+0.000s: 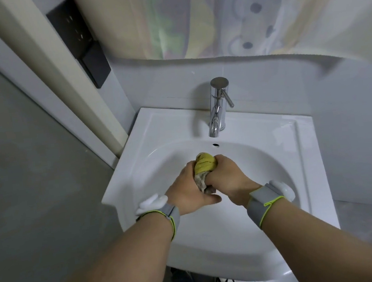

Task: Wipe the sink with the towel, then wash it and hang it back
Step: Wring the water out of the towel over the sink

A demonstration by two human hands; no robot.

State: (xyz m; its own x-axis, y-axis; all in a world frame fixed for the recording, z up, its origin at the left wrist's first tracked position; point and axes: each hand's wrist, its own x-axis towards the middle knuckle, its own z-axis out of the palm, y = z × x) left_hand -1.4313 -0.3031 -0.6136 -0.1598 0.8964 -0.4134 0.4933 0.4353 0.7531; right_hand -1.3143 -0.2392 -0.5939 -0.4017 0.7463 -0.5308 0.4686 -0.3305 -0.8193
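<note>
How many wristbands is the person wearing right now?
2. One wristband sits on the left wrist, the other wristband on the right wrist, both over the sink. Each carries a white device. None seem hidden.

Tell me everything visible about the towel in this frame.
The towel is bunched into a tight wad over the sink basin, below the faucet. Its upper part is mustard yellow with a ribbed look; the lower part is greyish. The left hand and right hand both clamp it, as if wringing. No running water shows.
</note>
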